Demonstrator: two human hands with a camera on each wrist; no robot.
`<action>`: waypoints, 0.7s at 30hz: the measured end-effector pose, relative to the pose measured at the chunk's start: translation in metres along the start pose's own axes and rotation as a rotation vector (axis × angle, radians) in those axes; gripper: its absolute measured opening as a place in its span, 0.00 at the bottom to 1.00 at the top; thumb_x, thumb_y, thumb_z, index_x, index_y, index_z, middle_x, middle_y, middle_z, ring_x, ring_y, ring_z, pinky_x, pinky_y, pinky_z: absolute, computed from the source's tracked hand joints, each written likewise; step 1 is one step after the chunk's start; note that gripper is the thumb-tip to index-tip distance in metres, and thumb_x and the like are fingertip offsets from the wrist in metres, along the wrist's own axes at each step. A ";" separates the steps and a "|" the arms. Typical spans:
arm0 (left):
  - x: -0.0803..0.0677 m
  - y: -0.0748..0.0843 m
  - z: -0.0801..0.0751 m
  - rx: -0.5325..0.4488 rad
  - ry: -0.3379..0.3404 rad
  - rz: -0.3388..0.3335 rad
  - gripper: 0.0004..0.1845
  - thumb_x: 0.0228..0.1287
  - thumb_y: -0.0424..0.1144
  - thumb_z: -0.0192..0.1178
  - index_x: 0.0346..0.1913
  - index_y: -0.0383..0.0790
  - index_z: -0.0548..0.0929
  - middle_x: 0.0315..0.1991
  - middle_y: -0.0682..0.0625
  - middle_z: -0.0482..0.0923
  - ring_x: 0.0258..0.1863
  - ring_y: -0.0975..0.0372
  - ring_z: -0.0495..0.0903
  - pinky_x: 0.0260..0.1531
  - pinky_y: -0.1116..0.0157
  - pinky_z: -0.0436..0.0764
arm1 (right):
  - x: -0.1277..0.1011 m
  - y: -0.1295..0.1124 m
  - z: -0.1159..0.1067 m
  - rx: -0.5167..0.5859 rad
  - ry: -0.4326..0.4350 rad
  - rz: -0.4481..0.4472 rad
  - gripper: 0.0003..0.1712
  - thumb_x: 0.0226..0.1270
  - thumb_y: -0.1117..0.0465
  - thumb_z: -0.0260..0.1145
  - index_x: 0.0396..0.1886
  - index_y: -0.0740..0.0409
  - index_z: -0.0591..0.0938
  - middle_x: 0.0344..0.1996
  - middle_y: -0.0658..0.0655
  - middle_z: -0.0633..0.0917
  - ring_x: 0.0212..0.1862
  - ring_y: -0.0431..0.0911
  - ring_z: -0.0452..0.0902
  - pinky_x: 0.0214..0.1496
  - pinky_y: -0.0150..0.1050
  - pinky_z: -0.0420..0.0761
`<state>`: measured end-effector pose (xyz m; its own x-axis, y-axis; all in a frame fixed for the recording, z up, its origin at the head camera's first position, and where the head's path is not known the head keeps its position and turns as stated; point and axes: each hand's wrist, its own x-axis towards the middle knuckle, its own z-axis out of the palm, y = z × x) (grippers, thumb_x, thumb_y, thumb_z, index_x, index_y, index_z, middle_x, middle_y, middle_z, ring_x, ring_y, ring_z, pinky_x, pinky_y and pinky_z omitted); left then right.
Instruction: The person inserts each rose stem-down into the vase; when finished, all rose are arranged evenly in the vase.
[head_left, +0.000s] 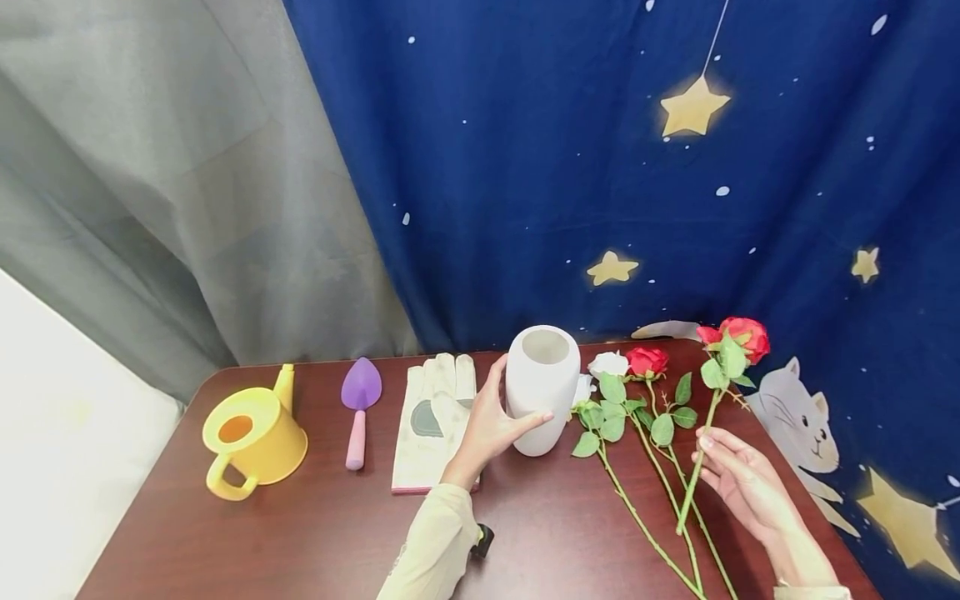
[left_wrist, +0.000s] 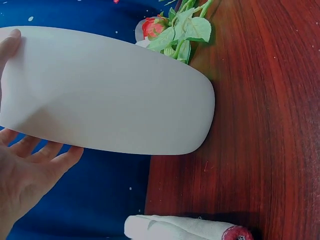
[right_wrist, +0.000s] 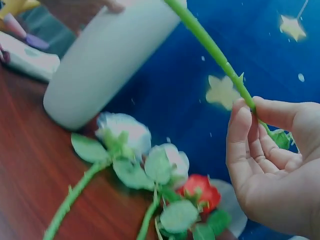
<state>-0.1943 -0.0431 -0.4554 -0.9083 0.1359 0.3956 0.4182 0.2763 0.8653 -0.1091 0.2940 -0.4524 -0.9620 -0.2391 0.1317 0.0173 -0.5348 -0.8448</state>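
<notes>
Brown table (head_left: 315, 533), starry blue curtain (head_left: 570, 167).

We see a dark reddish wooden table (head_left: 315, 533) at six o'clock. Behind it, a navy curtain (head_left: 570, 167) with yellow stars and a cat fills twelve to three o'clock; a grey curtain (head_left: 165, 183) hangs at ten o'clock.

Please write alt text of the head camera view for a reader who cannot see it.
A person's left hand holds a white vase upright on a dark wooden table, while the right hand pinches a red rose by its stem. More roses, a glove, purple trowel and yellow watering can lie nearby.
</notes>
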 end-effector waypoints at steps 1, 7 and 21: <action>0.000 0.000 0.000 0.001 0.001 0.001 0.50 0.37 0.50 0.77 0.66 0.53 0.61 0.58 0.55 0.70 0.54 0.60 0.71 0.53 0.51 0.71 | 0.002 0.000 0.004 0.009 -0.001 -0.009 0.21 0.73 0.74 0.40 0.46 0.59 0.80 0.38 0.51 0.82 0.40 0.42 0.80 0.42 0.33 0.78; 0.000 0.001 0.001 -0.011 0.003 -0.002 0.50 0.37 0.49 0.77 0.66 0.52 0.61 0.58 0.55 0.70 0.54 0.58 0.71 0.53 0.56 0.71 | 0.017 0.001 0.027 0.061 -0.018 -0.065 0.20 0.73 0.74 0.40 0.43 0.59 0.79 0.37 0.51 0.82 0.39 0.43 0.80 0.40 0.31 0.78; -0.004 0.033 -0.007 -0.051 -0.021 -0.018 0.48 0.39 0.37 0.77 0.66 0.40 0.61 0.58 0.46 0.70 0.55 0.53 0.71 0.54 0.54 0.70 | 0.066 -0.013 0.080 0.080 0.230 -0.174 0.13 0.70 0.72 0.51 0.32 0.59 0.82 0.28 0.53 0.84 0.35 0.43 0.83 0.32 0.27 0.78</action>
<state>-0.1776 -0.0410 -0.4266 -0.9153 0.1514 0.3733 0.3999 0.2298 0.8873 -0.1507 0.2208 -0.3911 -0.9887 0.0471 0.1425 -0.1411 -0.6157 -0.7753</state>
